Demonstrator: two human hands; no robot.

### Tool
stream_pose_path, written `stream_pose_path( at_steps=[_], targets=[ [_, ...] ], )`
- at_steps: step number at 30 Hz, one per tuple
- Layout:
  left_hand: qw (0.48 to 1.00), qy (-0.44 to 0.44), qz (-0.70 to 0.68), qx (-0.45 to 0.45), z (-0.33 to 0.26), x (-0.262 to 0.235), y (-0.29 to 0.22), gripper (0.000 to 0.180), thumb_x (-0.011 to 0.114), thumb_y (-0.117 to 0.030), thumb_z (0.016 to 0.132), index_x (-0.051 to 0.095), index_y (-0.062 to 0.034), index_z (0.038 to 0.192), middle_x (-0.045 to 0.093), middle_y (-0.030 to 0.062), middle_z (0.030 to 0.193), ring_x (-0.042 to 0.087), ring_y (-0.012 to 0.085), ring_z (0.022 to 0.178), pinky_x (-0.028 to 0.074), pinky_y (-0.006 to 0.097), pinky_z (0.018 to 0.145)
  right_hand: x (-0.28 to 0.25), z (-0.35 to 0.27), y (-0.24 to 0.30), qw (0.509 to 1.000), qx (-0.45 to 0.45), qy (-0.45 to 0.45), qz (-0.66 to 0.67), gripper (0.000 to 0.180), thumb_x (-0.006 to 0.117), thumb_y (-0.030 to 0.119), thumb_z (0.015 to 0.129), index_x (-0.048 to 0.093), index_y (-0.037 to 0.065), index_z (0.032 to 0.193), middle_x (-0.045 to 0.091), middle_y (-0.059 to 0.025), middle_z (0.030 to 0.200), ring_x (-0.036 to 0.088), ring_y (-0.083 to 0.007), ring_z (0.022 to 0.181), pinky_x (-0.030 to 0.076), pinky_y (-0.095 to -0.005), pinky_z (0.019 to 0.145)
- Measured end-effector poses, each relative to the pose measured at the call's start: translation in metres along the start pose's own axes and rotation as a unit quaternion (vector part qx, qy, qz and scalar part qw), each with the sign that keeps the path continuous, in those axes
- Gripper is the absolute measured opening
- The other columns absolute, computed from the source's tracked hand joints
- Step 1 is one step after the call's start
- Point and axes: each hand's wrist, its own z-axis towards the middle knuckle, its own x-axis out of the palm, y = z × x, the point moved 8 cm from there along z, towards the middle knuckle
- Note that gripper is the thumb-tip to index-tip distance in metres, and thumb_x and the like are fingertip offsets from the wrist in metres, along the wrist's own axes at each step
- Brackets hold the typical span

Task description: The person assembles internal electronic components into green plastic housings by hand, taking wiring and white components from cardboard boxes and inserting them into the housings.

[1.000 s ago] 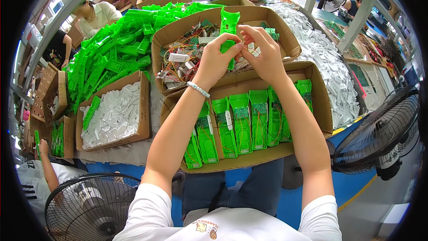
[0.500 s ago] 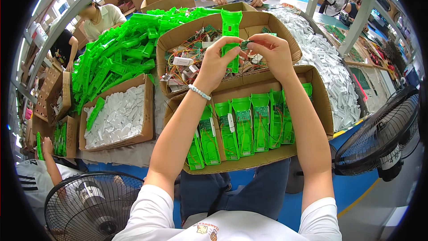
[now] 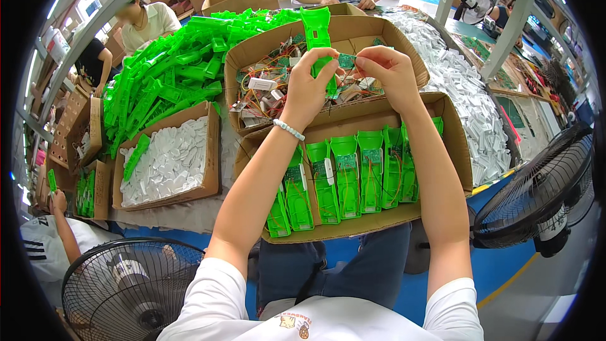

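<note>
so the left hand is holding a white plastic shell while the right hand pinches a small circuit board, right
Not quite: the plastic shell in the left hand is bright green, not white, as the head view shows. The right hand does pinch a small circuit board.

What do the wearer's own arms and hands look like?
White short sleeves on both arms. The left hand and right hand have no gloves. Pale beaded bracelet on the left wrist; nothing on the right.
</note>
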Motion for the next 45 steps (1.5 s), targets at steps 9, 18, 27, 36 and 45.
stream_pose_path(
  at_steps=[9,18,27,36,45],
  targets=[
    [0.998,-0.034,-0.057,0.005,-0.001,-0.002,-0.013,0.033,0.052,-0.012,0.1,0.049,-0.0054,0.132,0.063,0.0129,0.109,0.065,0.0175,0.077,0.056,0.031,0.062,0.001,-0.002,0.007,0.999,-0.01,-0.033,-0.026,0.013,0.067,0.005,0.09,0.067,-0.004,0.098,0.068,-0.0066,0.083,0.065,-0.0123,0.072,0.056,-0.0265,0.07],
    [0.971,-0.017,-0.238,0.01,0.001,-0.007,-0.013,0.047,0.042,-0.016,0.104,0.029,-0.0124,0.149,0.058,0.0221,0.127,0.065,0.0244,0.091,0.056,0.037,0.077,0.038,-0.01,-0.007,0.997,0.072,0.026,0.03,0.015,0.068,0.007,0.09,0.067,-0.003,0.101,0.069,-0.0055,0.088,0.066,-0.0108,0.073,0.056,-0.0247,0.067],
    [0.964,-0.04,-0.263,-0.004,0.0,-0.009,-0.014,0.049,0.043,-0.013,0.102,0.028,-0.0122,0.149,0.059,0.022,0.126,0.065,0.0262,0.096,0.056,0.039,0.079,0.015,-0.006,0.004,0.995,-0.006,-0.077,0.07,0.012,0.065,0.008,0.093,0.066,-0.001,0.101,0.066,-0.0031,0.084,0.063,-0.0094,0.072,0.053,-0.024,0.064],
    [0.947,-0.059,-0.309,-0.062,-0.001,-0.011,0.002,0.051,0.043,-0.003,0.096,0.04,-0.0035,0.146,0.061,0.0158,0.109,0.066,0.0254,0.086,0.058,0.037,0.063,-0.013,-0.002,0.1,0.945,-0.276,-0.107,0.139,0.014,0.062,0.011,0.096,0.06,0.003,0.106,0.064,-0.0065,0.09,0.061,-0.0109,0.077,0.048,-0.0256,0.066],
    [0.952,0.078,-0.284,-0.083,0.001,-0.003,0.0,0.044,0.05,-0.009,0.093,0.051,0.0025,0.136,0.061,0.0187,0.126,0.067,0.0268,0.099,0.06,0.039,0.074,-0.003,0.009,0.015,0.972,-0.092,-0.054,-0.208,0.016,0.066,0.017,0.091,0.065,0.002,0.099,0.066,-0.013,0.111,0.063,-0.0225,0.095,0.051,-0.0345,0.082]
  ],
)
